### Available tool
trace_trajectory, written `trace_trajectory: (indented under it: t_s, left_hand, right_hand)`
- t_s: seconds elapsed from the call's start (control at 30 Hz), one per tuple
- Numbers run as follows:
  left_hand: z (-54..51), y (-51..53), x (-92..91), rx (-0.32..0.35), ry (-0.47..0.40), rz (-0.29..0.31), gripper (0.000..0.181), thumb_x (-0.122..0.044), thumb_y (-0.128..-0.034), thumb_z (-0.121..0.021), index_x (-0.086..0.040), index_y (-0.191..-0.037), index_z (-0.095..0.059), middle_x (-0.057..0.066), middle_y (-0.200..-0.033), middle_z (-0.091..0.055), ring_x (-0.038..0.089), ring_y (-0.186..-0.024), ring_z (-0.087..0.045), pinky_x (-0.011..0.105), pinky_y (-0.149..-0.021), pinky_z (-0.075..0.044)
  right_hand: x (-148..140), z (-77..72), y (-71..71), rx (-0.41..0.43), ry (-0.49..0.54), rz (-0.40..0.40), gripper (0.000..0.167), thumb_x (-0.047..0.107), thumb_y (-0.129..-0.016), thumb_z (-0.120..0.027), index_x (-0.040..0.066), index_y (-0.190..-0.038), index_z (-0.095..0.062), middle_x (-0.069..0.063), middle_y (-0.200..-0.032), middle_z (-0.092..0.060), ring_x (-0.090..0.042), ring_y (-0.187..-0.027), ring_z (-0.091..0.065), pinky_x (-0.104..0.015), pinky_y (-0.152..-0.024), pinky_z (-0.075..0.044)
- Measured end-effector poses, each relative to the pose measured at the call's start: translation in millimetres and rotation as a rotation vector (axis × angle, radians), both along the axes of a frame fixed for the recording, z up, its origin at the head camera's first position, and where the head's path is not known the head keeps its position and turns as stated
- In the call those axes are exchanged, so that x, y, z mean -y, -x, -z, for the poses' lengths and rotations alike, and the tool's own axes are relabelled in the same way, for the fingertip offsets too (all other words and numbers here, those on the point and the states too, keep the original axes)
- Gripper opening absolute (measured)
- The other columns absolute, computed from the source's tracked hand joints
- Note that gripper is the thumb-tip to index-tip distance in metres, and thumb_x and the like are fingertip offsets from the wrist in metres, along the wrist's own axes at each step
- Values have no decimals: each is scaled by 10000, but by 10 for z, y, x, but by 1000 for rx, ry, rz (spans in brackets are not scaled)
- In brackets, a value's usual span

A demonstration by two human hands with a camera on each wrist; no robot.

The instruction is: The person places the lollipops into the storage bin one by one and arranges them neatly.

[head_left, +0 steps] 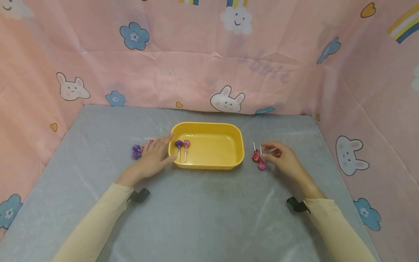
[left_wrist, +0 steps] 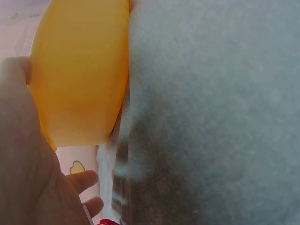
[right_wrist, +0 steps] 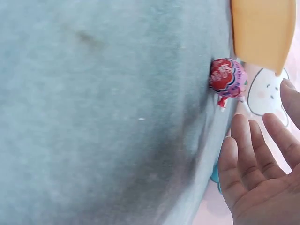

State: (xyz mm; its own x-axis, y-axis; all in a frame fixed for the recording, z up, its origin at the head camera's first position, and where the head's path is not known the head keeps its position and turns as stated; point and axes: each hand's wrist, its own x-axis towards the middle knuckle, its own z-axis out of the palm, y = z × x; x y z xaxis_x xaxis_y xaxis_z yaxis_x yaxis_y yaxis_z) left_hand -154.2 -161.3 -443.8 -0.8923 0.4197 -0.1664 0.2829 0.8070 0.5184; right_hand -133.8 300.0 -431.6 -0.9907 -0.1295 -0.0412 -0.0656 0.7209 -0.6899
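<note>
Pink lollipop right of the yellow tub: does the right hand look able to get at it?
Likely yes: the right hand is close beside the pink lollipop, with nothing visible between them; the red lollipop sits beyond it.

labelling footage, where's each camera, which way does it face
Head: head-worn, facing forward and down at the yellow tray; left grip, right grip and sleeves show.
Left wrist: on that wrist, facing the tray's outer side; left grip shows.
Right wrist: on that wrist, facing the table and a lollipop; right grip shows.
Both wrist views share tray and table.
</note>
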Motion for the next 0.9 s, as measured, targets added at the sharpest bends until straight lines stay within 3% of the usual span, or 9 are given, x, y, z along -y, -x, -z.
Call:
trace_trajectory:
  t_s: [0.27, 0.6, 0.9]
  left_hand:
    - [-4, 3, -4, 3, -8, -1, 828, -572, -990, -458, -330, -1594, 55, 98, -1684, -106, 434, -1537, -63, 632, -1214, 83]
    - [-7, 7, 0, 1, -3, 1, 826, -589, -989, -440, -338, -1591, 68, 94, -1686, -97, 428, -1540, -60, 626, -1216, 87]
    - [4, 1, 7, 0, -6, 1, 830, -601, -984, -441, -348, -1589, 68, 90, -1687, -97, 430, -1539, -62, 625, -1217, 85]
  right_hand:
    - [-24, 42, -24, 43, -8, 15, 515, 351, -921, -701, 93, -1349, -578, -184, -1241, -632, -324, -1012, -649, -306, -778, -509]
    - [-76, 94, -61, 106, -39, -18, 455, 366, -883, -743, 63, -1209, -649, -167, -1153, -688, -166, -887, -644, -226, -717, -496]
    - [-113, 141, -95, 123, -38, -51, 451, 379, -844, -780, 87, -1170, -672, -128, -1070, -661, -144, -839, -578, -201, -715, -481]
